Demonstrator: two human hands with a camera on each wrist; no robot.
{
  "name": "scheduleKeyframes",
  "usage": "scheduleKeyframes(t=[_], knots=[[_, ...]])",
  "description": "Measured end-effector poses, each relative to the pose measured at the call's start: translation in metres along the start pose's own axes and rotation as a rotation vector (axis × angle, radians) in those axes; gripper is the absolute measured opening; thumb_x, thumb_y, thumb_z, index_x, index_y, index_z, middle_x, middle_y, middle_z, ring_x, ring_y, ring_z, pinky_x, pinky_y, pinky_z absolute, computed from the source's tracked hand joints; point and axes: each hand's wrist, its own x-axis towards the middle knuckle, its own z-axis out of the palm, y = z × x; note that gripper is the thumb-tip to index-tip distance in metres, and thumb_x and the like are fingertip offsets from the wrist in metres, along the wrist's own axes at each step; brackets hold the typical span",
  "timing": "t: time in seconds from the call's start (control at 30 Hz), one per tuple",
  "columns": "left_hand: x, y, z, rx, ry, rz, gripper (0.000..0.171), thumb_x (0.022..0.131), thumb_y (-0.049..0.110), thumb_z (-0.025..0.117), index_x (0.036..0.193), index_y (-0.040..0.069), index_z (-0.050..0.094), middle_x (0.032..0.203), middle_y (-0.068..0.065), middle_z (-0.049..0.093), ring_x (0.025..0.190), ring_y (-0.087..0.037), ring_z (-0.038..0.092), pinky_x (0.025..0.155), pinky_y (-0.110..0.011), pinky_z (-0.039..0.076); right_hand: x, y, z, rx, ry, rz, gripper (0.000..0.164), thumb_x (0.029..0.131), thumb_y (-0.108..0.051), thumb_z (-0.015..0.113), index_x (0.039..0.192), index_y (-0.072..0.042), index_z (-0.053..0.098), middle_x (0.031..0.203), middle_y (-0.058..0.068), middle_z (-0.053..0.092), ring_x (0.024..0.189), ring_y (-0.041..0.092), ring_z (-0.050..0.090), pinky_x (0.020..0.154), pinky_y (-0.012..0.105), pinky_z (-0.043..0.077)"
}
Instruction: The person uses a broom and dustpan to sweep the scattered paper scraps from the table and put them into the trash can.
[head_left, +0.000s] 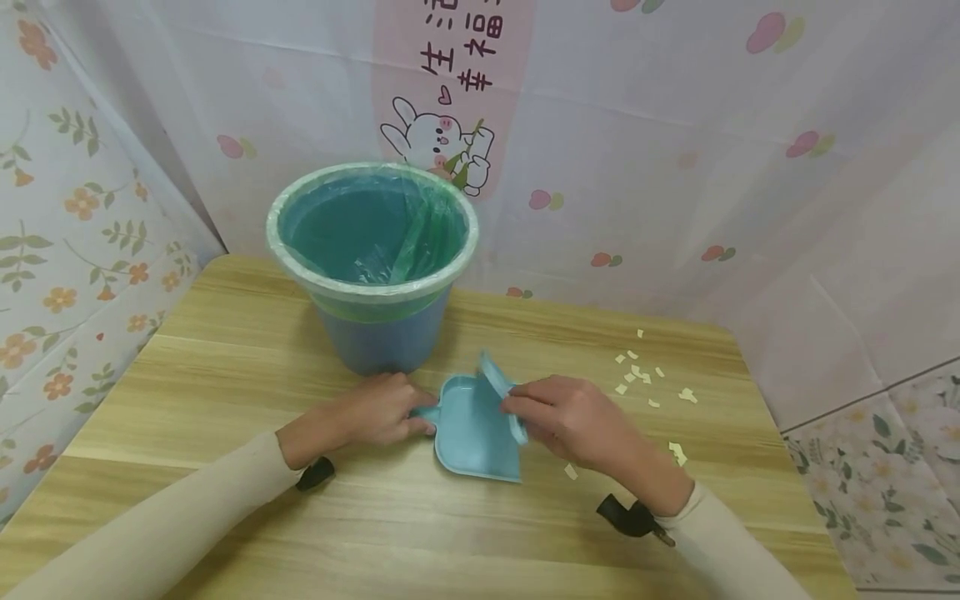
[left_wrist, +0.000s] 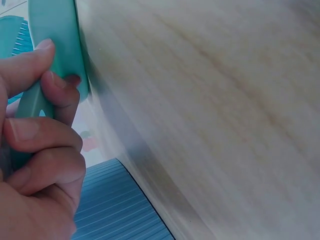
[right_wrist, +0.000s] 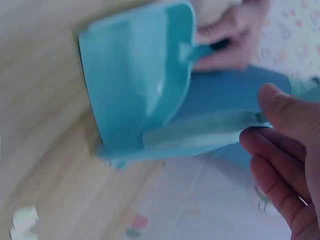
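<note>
The dustpan (head_left: 467, 446) is at the middle of the tabletop (head_left: 360, 533), its open edge facing 3 o'clock; whether it lies quite flat is hard to tell. At its 9 o'clock the left hand (head_left: 382, 410) has its grip clamped on the handle, thumb and fingers curled round it. At its 3 o'clock the right hand (head_left: 581, 421) has its grip closed on the brush (head_left: 492, 375), pinching it between thumb and fingers, tilted over the dustpan's open side. The bin (head_left: 386, 337) stands at 11 o'clock, near the left hand, a green liner (head_left: 431, 233) folded over its rim. Scraps (head_left: 636, 372) lie scattered toward 2 and 3 o'clock, with one at 4 o'clock, near the right hand.
</note>
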Motion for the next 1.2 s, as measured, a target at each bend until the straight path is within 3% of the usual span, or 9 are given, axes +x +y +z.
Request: scheduleKeyframes(t=[0.13,0.3,0.5,0.7,0.9,1.2], knots=[[0.001,0.0,0.0,0.009,-0.015,-0.017,0.025,0.101,0.024,0.079,0.083,0.017,0.063,0.07,0.015,0.031,0.061,0.0,0.03,0.055,-0.023,0.03,-0.007,0.012,-0.012,0.076,0.035,0.102,0.052,0.072,0.018,0.088,0.117,-0.005,0.075,0.103,0.007,0.079,0.074,0.016,0.071,0.063,0.026,0.058],[0.001,0.002,-0.001,0.0,-0.02,-0.029,0.025,0.101,0.024,0.079,0.084,0.016,0.063,0.07,0.014,0.03,0.061,-0.001,0.03,0.055,-0.024,0.029,-0.016,0.02,-0.022,0.144,0.051,0.21,0.045,0.076,0.006,0.094,0.114,-0.006,0.073,0.095,0.004,0.079,0.061,0.005,0.055,0.053,0.018,0.044],[0.002,0.002,0.0,0.002,-0.019,-0.017,0.023,0.102,0.025,0.078,0.086,0.016,0.064,0.071,0.014,0.032,0.062,-0.001,0.031,0.055,-0.024,0.03,-0.03,0.026,-0.03,0.222,0.024,0.364,0.03,0.084,0.0,0.092,0.108,-0.008,0.076,0.089,-0.009,0.076,0.07,0.002,0.068,0.059,0.018,0.051],[0.001,0.002,-0.001,-0.005,-0.029,-0.012,0.025,0.102,0.024,0.079,0.084,0.016,0.063,0.071,0.014,0.032,0.061,-0.001,0.031,0.055,-0.024,0.03,-0.043,0.029,-0.032,0.274,-0.036,0.492,0.024,0.089,0.0,0.089,0.11,-0.007,0.077,0.088,-0.013,0.076,0.075,0.006,0.075,0.059,0.021,0.055],[0.0,0.001,-0.002,0.011,0.0,0.032,0.023,0.101,0.025,0.079,0.087,0.015,0.064,0.072,0.015,0.031,0.062,0.0,0.03,0.052,-0.026,0.03,-0.048,0.029,-0.031,0.308,-0.062,0.555,0.021,0.092,-0.002,0.088,0.109,-0.006,0.078,0.088,-0.009,0.078,0.074,0.009,0.075,0.059,0.025,0.056],[0.001,0.0,0.0,0.034,-0.04,-0.018,0.024,0.103,0.028,0.078,0.088,0.017,0.064,0.072,0.014,0.033,0.062,-0.002,0.031,0.055,-0.024,0.03,-0.05,0.03,-0.031,0.328,-0.088,0.632,0.019,0.093,-0.007,0.089,0.109,-0.007,0.079,0.094,-0.006,0.08,0.075,0.01,0.076,0.065,0.031,0.061]])
